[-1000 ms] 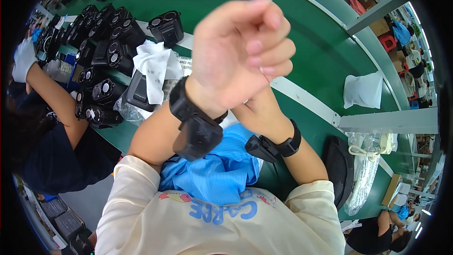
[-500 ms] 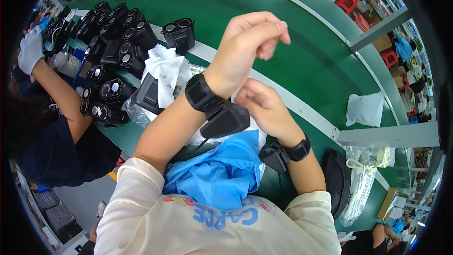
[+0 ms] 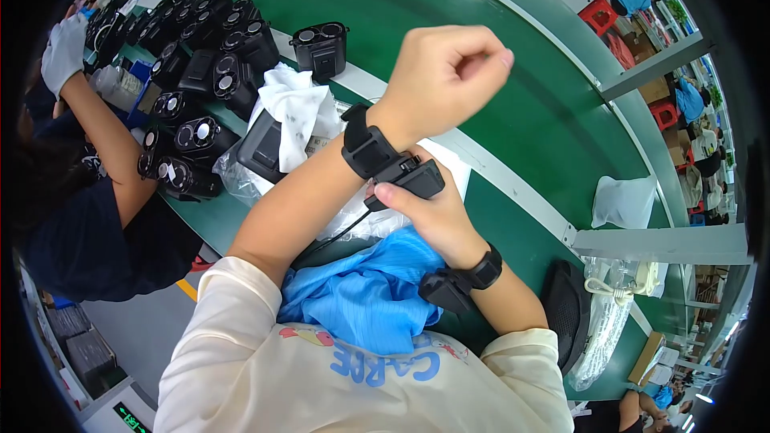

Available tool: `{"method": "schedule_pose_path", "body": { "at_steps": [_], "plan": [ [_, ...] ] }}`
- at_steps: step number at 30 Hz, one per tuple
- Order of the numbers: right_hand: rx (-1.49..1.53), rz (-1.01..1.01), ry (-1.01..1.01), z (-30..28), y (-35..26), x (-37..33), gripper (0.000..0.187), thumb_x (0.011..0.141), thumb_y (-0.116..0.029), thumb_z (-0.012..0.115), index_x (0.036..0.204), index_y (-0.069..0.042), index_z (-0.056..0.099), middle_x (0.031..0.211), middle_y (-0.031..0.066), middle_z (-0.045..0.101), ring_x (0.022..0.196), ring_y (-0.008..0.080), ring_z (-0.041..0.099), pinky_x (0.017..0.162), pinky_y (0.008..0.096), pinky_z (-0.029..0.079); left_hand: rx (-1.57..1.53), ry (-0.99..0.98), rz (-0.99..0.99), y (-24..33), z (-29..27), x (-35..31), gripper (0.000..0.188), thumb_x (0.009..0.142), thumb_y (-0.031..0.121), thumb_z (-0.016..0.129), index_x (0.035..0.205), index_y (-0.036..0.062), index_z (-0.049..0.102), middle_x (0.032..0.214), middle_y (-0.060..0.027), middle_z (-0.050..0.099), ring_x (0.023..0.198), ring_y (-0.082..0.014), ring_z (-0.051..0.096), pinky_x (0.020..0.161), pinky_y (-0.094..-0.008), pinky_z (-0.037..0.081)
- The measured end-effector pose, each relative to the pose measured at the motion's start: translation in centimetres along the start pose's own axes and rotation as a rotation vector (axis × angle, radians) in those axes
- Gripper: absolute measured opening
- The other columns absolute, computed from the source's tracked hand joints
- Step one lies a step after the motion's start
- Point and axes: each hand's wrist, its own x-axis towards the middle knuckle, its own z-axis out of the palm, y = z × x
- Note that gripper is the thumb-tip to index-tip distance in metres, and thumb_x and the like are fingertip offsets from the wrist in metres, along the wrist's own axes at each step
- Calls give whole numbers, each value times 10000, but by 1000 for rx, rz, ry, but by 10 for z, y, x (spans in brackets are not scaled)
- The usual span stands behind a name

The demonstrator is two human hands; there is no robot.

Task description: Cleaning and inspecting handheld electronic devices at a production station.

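My left hand (image 3: 449, 80) is raised over the green table (image 3: 513, 104), curled into a loose fist with nothing in it. A black strap with a black box-shaped device (image 3: 399, 174) sits on its wrist. My right hand (image 3: 429, 212) is just beneath, thumb and fingers pinching that box from below. A thin black cable hangs from the box toward my lap. My right wrist carries a second black strap with its own device (image 3: 459, 282).
Several black twin-lens units (image 3: 200, 72) crowd the table's left part, one (image 3: 321, 46) standing apart. A white cloth (image 3: 293, 108) lies on a plastic-wrapped black unit. A blue cloth (image 3: 365, 297) is in my lap. A co-worker's gloved hand (image 3: 62, 52) reaches in at left.
My left fist has swung right and away from the camera. My right hand has come up from behind it and now grips the box on the left wrist.
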Motion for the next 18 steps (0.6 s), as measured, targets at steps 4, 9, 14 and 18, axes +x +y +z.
{"method": "schedule_pose_path", "body": {
  "at_steps": [4,9,14,18],
  "plan": [
    [-81,-10,-12,-2,4,1,399,731,-67,675,1081,8,497,913,42,586,795,69,553,685,209,457,279,-144,280,4,0,-2,75,751,62,593,705,4,580,565,-22,528,489,-61,461,439,-218,355],
    [-188,0,-84,4,2,-2,278,760,-63,632,998,4,504,856,77,609,761,130,590,691,241,468,319,-190,378,17,2,-2,83,751,72,591,702,6,581,578,-37,541,472,-61,451,420,-227,345],
    [-241,-52,-127,20,2,-13,337,743,-78,656,1032,9,506,906,81,609,815,130,578,730,249,457,-588,-199,-242,55,-5,-4,110,772,94,568,704,9,584,578,-41,538,464,-72,439,429,-234,345],
    [-487,-208,-304,29,-14,-10,394,726,-102,671,1059,26,504,904,109,596,844,152,568,753,271,446,-686,-108,-253,71,-28,-11,124,784,104,550,710,12,587,602,-49,555,488,-79,451,448,-223,349]
  ]
}}
